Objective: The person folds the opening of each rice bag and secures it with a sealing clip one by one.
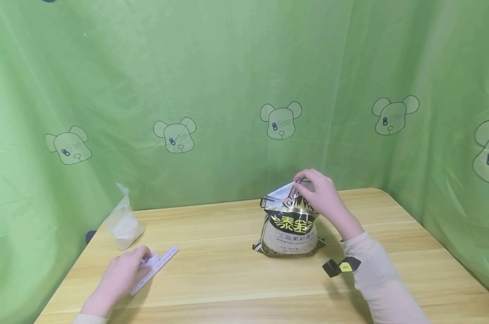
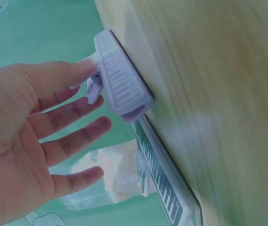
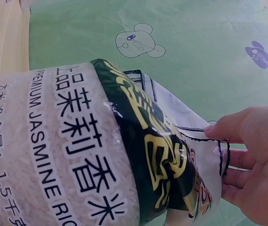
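The right hand (image 1: 323, 193) reaches over the top of the rice bag (image 1: 289, 225), which stands upright on the table (image 1: 228, 279) a little right of centre, near the far edge. Its thumb and fingers (image 3: 228, 129) pinch the crumpled open top of the bag, as the right wrist view shows, with the printed front of the bag facing the person. The left hand (image 1: 124, 272) rests on the near left part of the table, fingers straight and spread, its fingertips (image 2: 84, 66) touching the grip of a white sealing clip (image 2: 122, 77); it does not clasp the clip. The clip lies flat on the wood, long and ribbed, angled away from the hand. A clear pouch (image 1: 123, 222) with white contents stands behind it at the table's left edge. Green cloth (image 1: 228, 90) printed with bear heads hangs behind the table.
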`<action>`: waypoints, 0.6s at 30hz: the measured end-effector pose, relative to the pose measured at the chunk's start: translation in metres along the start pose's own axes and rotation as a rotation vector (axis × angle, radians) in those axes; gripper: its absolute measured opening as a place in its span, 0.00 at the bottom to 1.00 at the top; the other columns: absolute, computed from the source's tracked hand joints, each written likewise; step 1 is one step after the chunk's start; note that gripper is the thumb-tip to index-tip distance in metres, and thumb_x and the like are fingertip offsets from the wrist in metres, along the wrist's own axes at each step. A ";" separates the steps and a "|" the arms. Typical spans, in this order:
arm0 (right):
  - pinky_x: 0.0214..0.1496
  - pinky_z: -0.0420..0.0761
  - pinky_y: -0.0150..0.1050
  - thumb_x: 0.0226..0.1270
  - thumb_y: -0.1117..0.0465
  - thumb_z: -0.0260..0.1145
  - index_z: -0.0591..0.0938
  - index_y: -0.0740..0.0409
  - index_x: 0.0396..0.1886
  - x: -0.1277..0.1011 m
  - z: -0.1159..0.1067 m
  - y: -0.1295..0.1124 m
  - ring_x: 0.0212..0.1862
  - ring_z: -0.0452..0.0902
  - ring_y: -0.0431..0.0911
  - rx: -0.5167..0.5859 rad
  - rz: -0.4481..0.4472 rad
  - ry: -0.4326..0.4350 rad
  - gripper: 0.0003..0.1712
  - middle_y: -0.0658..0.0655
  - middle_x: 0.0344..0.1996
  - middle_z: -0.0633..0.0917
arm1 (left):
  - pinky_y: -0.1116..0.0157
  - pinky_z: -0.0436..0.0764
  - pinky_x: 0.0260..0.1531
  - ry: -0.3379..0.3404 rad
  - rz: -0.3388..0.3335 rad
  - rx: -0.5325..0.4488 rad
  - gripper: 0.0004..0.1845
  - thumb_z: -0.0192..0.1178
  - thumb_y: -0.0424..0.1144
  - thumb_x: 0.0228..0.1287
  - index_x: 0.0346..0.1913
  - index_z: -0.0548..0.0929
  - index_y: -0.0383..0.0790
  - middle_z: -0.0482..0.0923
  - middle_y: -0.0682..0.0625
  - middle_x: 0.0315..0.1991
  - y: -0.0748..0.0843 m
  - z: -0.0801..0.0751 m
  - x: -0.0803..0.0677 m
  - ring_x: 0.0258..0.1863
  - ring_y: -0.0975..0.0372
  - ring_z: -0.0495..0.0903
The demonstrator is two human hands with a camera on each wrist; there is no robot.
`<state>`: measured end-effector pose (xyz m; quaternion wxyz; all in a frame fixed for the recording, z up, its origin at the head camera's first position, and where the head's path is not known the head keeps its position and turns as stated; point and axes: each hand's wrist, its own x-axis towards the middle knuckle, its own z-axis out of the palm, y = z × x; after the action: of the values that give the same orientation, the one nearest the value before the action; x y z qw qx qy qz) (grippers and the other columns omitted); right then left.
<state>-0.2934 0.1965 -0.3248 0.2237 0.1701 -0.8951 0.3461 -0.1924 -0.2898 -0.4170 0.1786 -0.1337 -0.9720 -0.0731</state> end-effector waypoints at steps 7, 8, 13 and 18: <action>0.64 0.69 0.65 0.68 0.62 0.63 0.80 0.62 0.45 0.000 0.000 0.000 0.57 0.75 0.62 -0.004 -0.007 0.001 0.10 0.65 0.50 0.82 | 0.51 0.83 0.37 0.005 -0.006 -0.012 0.17 0.71 0.34 0.51 0.44 0.80 0.41 0.87 0.45 0.40 0.001 0.001 0.001 0.36 0.55 0.85; 0.64 0.69 0.65 0.68 0.62 0.63 0.80 0.62 0.45 0.000 0.000 0.001 0.57 0.75 0.62 -0.003 -0.007 0.001 0.10 0.65 0.50 0.82 | 0.51 0.83 0.38 0.009 -0.005 -0.015 0.17 0.71 0.34 0.51 0.45 0.80 0.40 0.87 0.45 0.40 0.001 0.001 0.001 0.36 0.54 0.85; 0.65 0.68 0.66 0.68 0.62 0.63 0.80 0.62 0.45 0.001 0.000 0.002 0.57 0.75 0.62 -0.006 -0.009 0.001 0.10 0.66 0.50 0.82 | 0.50 0.82 0.39 0.021 0.000 -0.015 0.18 0.71 0.35 0.52 0.47 0.81 0.39 0.86 0.45 0.41 0.002 0.000 0.001 0.38 0.54 0.85; 0.65 0.68 0.66 0.68 0.61 0.63 0.80 0.61 0.45 0.001 0.001 0.001 0.58 0.75 0.62 -0.002 -0.001 -0.004 0.10 0.65 0.51 0.82 | 0.51 0.83 0.39 0.034 0.010 -0.020 0.19 0.72 0.35 0.50 0.48 0.82 0.38 0.85 0.45 0.41 0.004 -0.003 0.000 0.37 0.55 0.84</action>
<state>-0.2950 0.1964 -0.3254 0.2223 0.1709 -0.8959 0.3445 -0.1903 -0.2870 -0.4140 0.1941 -0.1389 -0.9675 -0.0840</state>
